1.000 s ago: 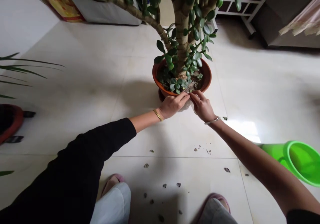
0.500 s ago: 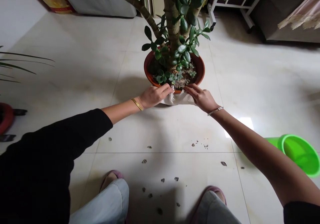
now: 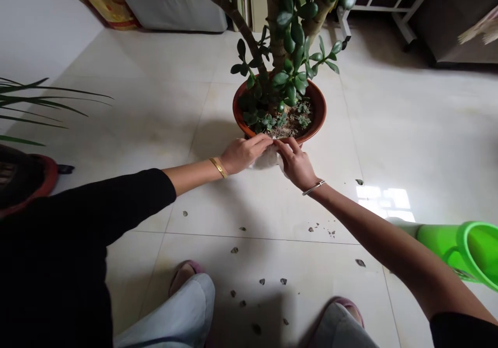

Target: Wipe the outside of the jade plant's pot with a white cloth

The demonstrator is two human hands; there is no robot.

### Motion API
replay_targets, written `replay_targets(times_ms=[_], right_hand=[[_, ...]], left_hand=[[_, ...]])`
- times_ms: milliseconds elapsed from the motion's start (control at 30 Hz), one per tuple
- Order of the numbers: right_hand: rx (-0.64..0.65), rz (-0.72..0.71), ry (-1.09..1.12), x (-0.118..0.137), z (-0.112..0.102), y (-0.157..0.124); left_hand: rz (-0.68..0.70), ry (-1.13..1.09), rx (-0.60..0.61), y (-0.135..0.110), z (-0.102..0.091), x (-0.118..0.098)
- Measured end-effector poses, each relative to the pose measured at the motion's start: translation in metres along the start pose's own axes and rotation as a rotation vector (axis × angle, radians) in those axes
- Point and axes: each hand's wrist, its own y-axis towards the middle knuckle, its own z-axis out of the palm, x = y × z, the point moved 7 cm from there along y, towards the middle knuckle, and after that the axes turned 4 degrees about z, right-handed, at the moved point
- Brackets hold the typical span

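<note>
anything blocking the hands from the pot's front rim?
Nothing visible. The left hand and right hand meet at the front of the pot, pinching a pale sheet; the low leaves lie beyond them, inside the rim.

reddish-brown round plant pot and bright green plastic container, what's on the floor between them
Between the pot and container, the head view shows a small dark scrap and a white reflection on pale tiles.

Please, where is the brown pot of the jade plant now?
In the head view, the brown pot is above and slightly right of centre, with the left hand and right hand at its near rim.
</note>
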Motion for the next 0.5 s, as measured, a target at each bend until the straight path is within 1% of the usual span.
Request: replay_targets(times_ms=[67,133,267,333,400,500], right_hand=[[0.007,-0.021,-0.009,-0.004,-0.002,-0.001],[0.028,-0.080,-0.039,-0.016,-0.010,-0.003],[-0.034,-0.128,-0.160,-0.058,-0.038,-0.008],[-0.072,-0.149,-0.196,-0.070,-0.045,-0.009],[-0.124,-0.161,-0.178,-0.069,-0.047,-0.010],[-0.175,-0.142,-0.092,-0.051,-0.040,-0.010]], left_hand=[[0.029,0.052,-0.011,0.002,0.004,-0.006],[0.054,0.105,-0.042,0.003,0.005,-0.007],[0.106,0.133,-0.048,0.001,0.006,-0.006],[0.111,0.126,-0.054,0.000,0.007,-0.006],[0.096,0.125,-0.069,-0.001,0.008,-0.006],[0.058,0.107,-0.092,-0.002,0.012,-0.008]])
